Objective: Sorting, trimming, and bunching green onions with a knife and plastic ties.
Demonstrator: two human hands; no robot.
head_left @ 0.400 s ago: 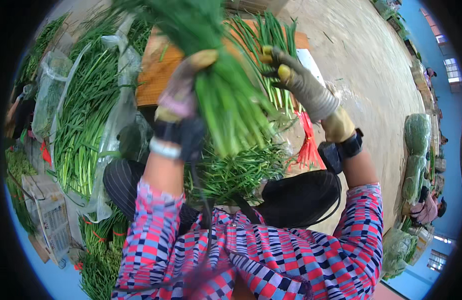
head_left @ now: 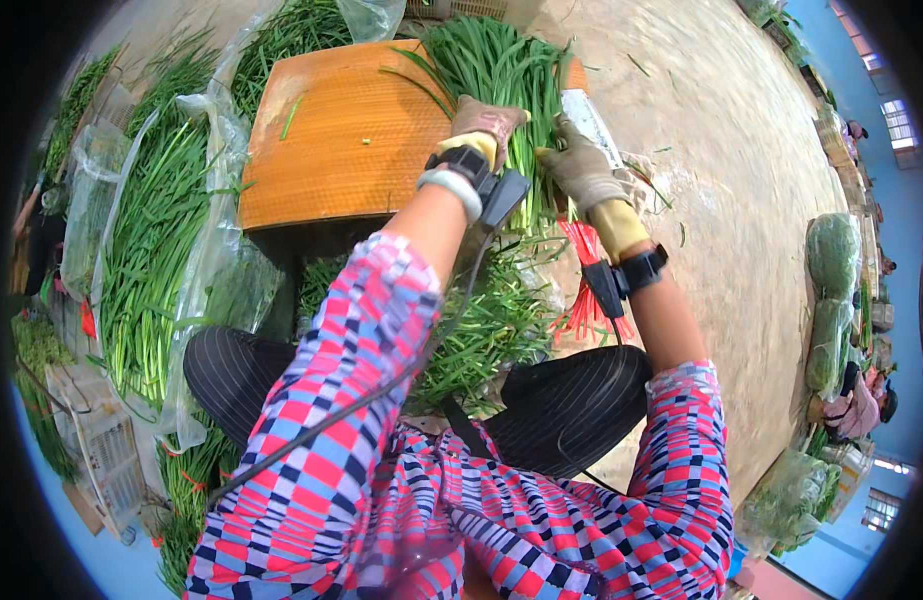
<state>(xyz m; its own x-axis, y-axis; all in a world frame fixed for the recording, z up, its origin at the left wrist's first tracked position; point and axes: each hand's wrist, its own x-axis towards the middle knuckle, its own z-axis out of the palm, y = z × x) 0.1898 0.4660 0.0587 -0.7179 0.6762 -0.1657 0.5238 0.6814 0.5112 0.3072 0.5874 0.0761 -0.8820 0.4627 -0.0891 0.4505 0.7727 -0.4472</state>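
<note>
My left hand, in a worn glove, is closed over a bunch of green garlic chives at the right end of an orange wooden tabletop. The leaves fan out toward the far side, and the pale stalks hang over the near edge. Against the right side of the stalks is my gloved right hand, its fingers stretched forward and its thumb apart. Just past those fingers a white flat strip lies along the table's right edge. Red ties hang below my right wrist.
Loose green trimmings are heaped between my knees. On the left, long chives lie in clear plastic, with a white crate nearer me. Wrapped green bundles line the right wall, where another person sits.
The chives in my left hand have come down from mid-air onto the table's right end. That hand has moved right, uncovering the tabletop. My right hand has come lower, against the stalks.
</note>
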